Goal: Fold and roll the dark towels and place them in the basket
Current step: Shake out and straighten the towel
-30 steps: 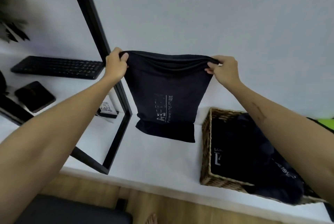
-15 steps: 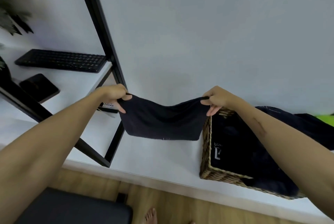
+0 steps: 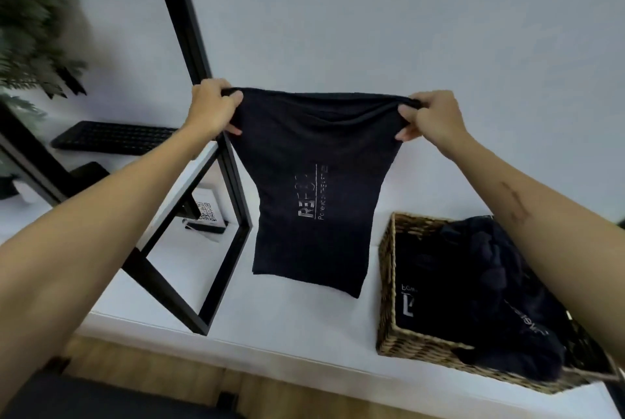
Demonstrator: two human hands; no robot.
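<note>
While each grip pinches a top corner, left hand [image 3: 213, 106] and right hand [image 3: 429, 116] hang the dark towel [image 3: 313, 188] between them.

Holding up a dark towel [image 3: 313, 188]

We've got its top corners pinched in our left hand [image 3: 211, 107] and right hand [image 3: 431, 117], basket [image 3: 389, 283] below right.
</note>
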